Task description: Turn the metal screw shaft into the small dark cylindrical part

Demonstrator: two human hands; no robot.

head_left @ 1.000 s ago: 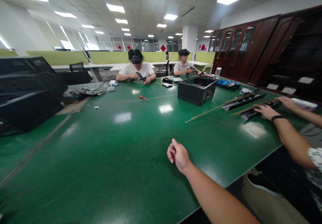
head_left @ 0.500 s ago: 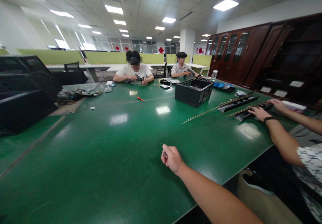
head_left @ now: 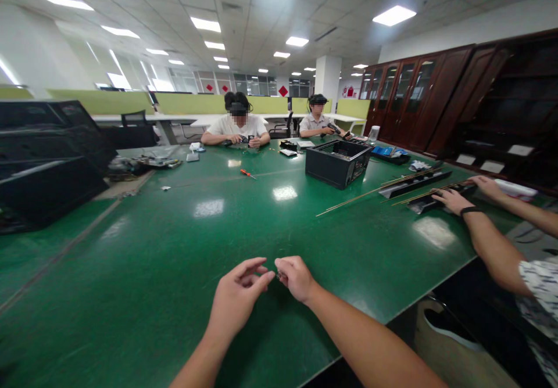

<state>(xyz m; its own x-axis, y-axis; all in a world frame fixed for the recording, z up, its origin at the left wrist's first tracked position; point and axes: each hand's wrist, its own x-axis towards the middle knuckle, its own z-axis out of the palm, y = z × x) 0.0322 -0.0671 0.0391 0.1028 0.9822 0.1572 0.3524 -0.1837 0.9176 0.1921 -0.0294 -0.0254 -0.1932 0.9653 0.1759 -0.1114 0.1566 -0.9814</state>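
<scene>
My left hand (head_left: 238,292) is over the near part of the green table (head_left: 165,254), thumb and fingers apart with nothing visible between them. Its fingertips come close to my right hand (head_left: 296,279), which is curled closed. A cluster of small silvery metal pieces (head_left: 279,274) peeks out at the curled fingers of that right hand. Most of the cluster is hidden, and it is too small to make out its exact kind.
A black computer case (head_left: 326,167) stands ahead, right of an orange screwdriver (head_left: 247,173). Long thin rods (head_left: 349,201) lie by dark metal rails (head_left: 414,184). At right, a co-worker's hands (head_left: 455,200) touch another rail. Two people sit opposite. Dark equipment (head_left: 47,184) stands left.
My left hand has come into view from below and moved up beside my right hand. The right hand stays closed in about the same place. The view has shifted slightly.
</scene>
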